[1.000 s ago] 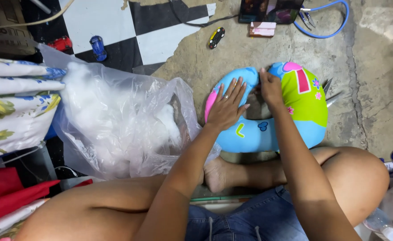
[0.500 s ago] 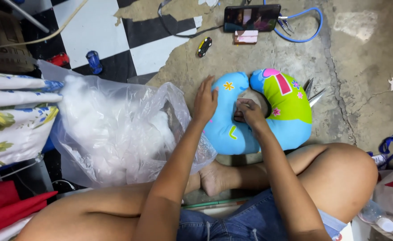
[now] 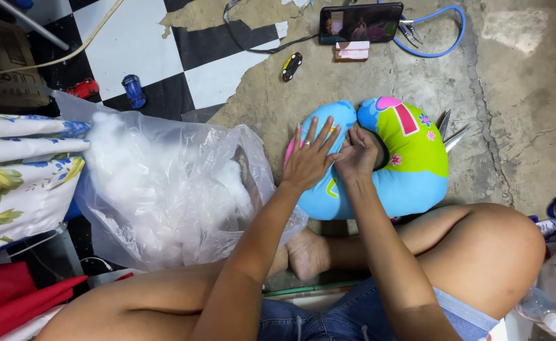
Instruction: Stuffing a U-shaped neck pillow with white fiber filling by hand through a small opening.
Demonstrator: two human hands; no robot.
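Note:
A U-shaped neck pillow (image 3: pixel 410 164), blue and green with pink marks, lies on the concrete floor in front of my crossed legs. My left hand (image 3: pixel 310 159) presses flat on its blue left arm, fingers spread, a ring on one finger. My right hand (image 3: pixel 357 153) is bunched at the inner curve of the pillow, fingers pinching its fabric where the two ends meet. Left of my hands a big clear plastic bag (image 3: pixel 164 196) holds white stuffing (image 3: pixel 132 177).
Scissors (image 3: pixel 449 129) poke out from behind the pillow's right side. A phone (image 3: pixel 360 22) with a blue cable (image 3: pixel 442 38), a small pink box (image 3: pixel 352 50) and toy cars (image 3: pixel 291 65) lie farther off. Floral fabric (image 3: pixel 19 177) and red cloth (image 3: pixel 12 300) sit at left.
The view shifted slightly, so pillow and hands sit lower in frame. My left hand slid a little down the blue arm; my right hand stays pinched at the inner curve.

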